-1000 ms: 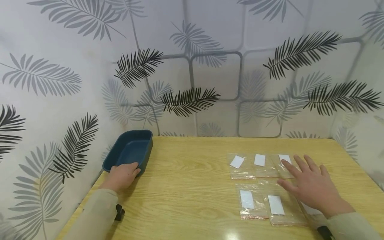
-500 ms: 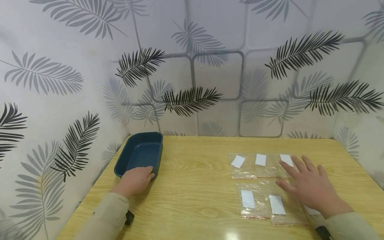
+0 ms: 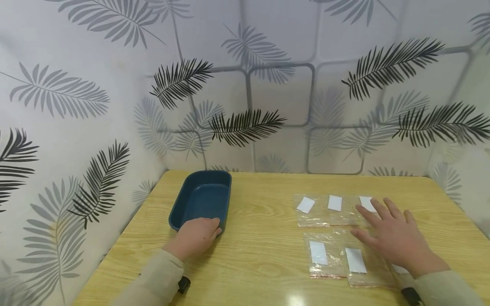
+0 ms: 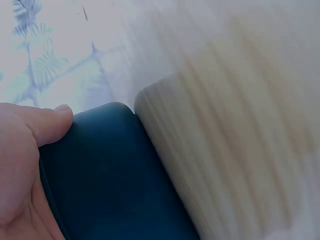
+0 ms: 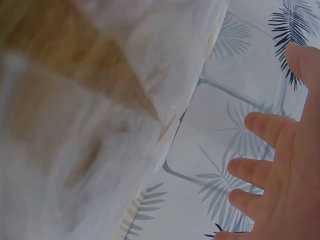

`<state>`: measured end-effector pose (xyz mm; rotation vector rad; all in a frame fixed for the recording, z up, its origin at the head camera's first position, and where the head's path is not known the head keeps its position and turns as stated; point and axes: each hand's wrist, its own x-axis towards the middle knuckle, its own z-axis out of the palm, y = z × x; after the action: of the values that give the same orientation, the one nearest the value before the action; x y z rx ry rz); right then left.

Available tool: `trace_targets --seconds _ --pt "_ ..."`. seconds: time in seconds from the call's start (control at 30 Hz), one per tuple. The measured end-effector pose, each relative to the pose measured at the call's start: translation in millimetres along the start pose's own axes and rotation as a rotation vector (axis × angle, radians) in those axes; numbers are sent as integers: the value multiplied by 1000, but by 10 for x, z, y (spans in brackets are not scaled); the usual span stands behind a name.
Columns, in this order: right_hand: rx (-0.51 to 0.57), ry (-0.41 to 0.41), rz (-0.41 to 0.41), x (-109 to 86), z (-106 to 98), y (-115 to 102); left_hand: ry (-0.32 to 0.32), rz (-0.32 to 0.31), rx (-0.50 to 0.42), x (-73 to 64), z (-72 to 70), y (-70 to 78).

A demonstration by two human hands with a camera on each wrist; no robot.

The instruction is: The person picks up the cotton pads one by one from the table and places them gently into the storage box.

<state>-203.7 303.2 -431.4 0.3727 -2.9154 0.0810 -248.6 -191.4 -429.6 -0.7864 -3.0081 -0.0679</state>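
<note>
A dark blue plastic tray (image 3: 204, 197) with raised sides stands on the left part of the table. My left hand (image 3: 195, 238) grips its near wall, thumb on one side and fingers on the other, as the left wrist view also shows with the tray (image 4: 115, 170) beside the thumb. My right hand (image 3: 398, 238) is spread, fingers straight, over the right end of two rows of clear zip bags. Each bag, such as the near-left bag (image 3: 333, 259), has a white slip (image 3: 318, 253) in it. In the right wrist view my right hand (image 5: 285, 170) holds nothing.
The light wood table (image 3: 264, 238) reaches back to a wall (image 3: 275, 97) with a leaf pattern. Another patterned wall (image 3: 69, 170) closes the left side. Bare wood lies between the tray and the bags.
My left hand has moved the blue tray to the right along the table, away from the left wall. My right hand has stayed nearly still over the bags.
</note>
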Motion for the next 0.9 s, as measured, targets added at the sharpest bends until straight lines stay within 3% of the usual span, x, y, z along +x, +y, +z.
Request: trace_targets --seconds 0.3,0.7,0.9 --pt "-17 9 -10 1 -3 -42 -19 141 -26 63 12 420" --pt "-24 17 -24 0 -9 -91 -111 282 -59 164 -32 993" --pt "-26 36 -34 7 -18 -123 -117 312 -44 259 -4 1249"
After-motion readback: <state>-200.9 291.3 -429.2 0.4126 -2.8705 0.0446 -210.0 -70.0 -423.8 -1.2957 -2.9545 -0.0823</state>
